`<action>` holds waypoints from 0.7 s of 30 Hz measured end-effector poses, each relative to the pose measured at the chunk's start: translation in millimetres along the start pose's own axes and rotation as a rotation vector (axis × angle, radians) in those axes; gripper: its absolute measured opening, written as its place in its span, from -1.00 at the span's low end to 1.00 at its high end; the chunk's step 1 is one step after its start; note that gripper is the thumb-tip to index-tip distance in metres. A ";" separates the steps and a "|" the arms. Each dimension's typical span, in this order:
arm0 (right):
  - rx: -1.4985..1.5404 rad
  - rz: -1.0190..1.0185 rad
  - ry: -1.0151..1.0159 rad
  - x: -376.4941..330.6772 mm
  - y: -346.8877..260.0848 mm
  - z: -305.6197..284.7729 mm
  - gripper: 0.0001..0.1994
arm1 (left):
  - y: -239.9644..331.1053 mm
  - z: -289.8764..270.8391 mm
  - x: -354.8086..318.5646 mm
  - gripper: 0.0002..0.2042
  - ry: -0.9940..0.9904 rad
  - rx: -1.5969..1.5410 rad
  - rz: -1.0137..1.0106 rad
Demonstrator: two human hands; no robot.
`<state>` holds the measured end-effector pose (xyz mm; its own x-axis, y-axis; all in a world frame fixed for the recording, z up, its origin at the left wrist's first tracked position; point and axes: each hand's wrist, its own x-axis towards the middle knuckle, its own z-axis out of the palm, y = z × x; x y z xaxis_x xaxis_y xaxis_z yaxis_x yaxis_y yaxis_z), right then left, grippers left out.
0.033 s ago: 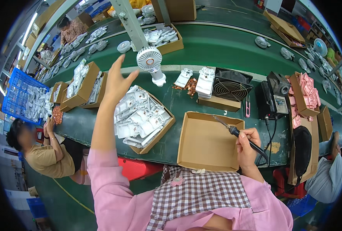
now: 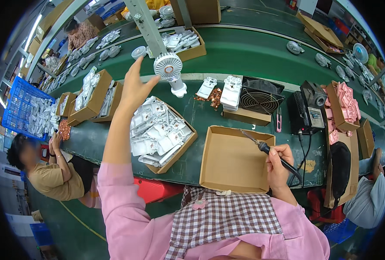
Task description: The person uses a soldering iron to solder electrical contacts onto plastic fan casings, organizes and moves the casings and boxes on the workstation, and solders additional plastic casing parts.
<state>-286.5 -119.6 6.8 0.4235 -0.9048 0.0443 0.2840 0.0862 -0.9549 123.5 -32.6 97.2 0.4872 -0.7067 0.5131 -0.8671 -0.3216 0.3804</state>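
My left hand [image 2: 136, 89] is raised beside a small white handheld fan [image 2: 168, 67] that stands upright on the bench. Its fingers and thumb are spread, with nothing held between them. My right hand [image 2: 279, 167] grips the black handle of a soldering iron [image 2: 264, 147]. The iron's metal tip points up and left over a shallow cardboard tray [image 2: 233, 162]. Below my left hand, a cardboard box [image 2: 177, 159] is heaped with white plastic housings [image 2: 160, 132]. More white housings [image 2: 231, 91] are stacked past the tray, near a pile of small copper-coloured parts [image 2: 215, 97].
A black fan unit [image 2: 259, 102], tweezers [image 2: 279, 120] and a black soldering station [image 2: 305, 112] stand to the right. Pink parts [image 2: 350, 108] fill boxes beyond. A green conveyor [image 2: 235, 52] crosses behind. At left are a blue crate [image 2: 16, 104] and a seated co-worker [image 2: 53, 175].
My left hand has shifted slightly up and to the right, closer to the handheld fan. My right hand and the soldering iron look unmoved.
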 end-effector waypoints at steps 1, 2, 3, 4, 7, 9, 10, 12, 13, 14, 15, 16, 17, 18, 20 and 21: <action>0.004 -0.014 0.015 -0.3 0.3 -0.1 -0.86 | 0.5 7.8 10.7 -0.27 0.001 0.009 0.041; 0.001 -0.016 0.016 -1.0 -0.1 0.1 -0.86 | 1.5 14.7 18.2 -0.27 0.002 0.005 0.041; -0.027 -0.013 0.022 -1.2 -1.0 -0.3 -0.87 | 3.7 22.5 25.7 -0.25 -0.044 -0.025 0.013; -0.055 -0.009 0.027 -1.6 -1.6 -0.4 -0.87 | 4.6 28.8 31.1 -0.24 -0.091 -0.055 -0.015; -0.077 -0.012 0.027 -2.4 -1.9 0.7 -0.88 | -3.7 45.3 40.5 -0.33 -0.093 -0.089 -0.095; -0.067 -0.008 0.022 -1.9 -1.8 0.6 -0.89 | -8.5 51.1 42.4 -0.44 -0.070 -0.095 -0.131; -0.062 -0.006 0.017 -1.2 -1.5 0.7 -0.89 | -8.7 52.7 43.2 -0.44 -0.073 -0.098 -0.131; -0.058 0.000 0.011 0.0 -1.2 0.4 -0.88 | -8.7 52.9 44.9 -0.44 -0.081 -0.087 -0.154; -0.055 0.007 0.011 0.5 -1.5 0.3 -0.89 | -7.5 52.8 44.5 -0.44 -0.071 -0.059 -0.151; -0.052 0.013 0.011 1.0 -1.8 0.0 -0.89 | -6.4 53.1 44.2 -0.44 -0.073 -0.058 -0.153; -0.051 0.015 0.011 0.8 -2.1 0.4 -0.89 | -6.4 52.8 43.5 -0.44 -0.072 -0.054 -0.157; -0.053 0.017 0.012 0.7 -2.7 0.8 -0.89 | -6.3 52.5 43.3 -0.44 -0.070 -0.049 -0.161; -0.056 0.018 0.013 0.7 -2.8 1.0 -0.89 | -6.1 52.0 43.8 -0.44 -0.071 -0.048 -0.162; -0.056 0.019 0.015 -0.1 -2.7 1.2 -0.89 | -5.8 51.2 44.1 -0.44 -0.074 -0.043 -0.159; -0.024 -0.006 0.023 -1.8 -2.9 1.1 -0.89 | -4.6 50.6 45.3 -0.44 -0.077 -0.040 -0.152; -0.022 0.003 0.020 -1.0 -1.9 0.6 -0.89 | -6.5 50.3 45.0 -0.45 -0.077 -0.042 -0.148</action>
<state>-286.9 -118.5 8.8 0.4069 -0.9128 0.0356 0.2634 0.0800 -0.9614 145.8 -94.0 79.2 0.5986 -0.7002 0.3892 -0.7805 -0.4003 0.4803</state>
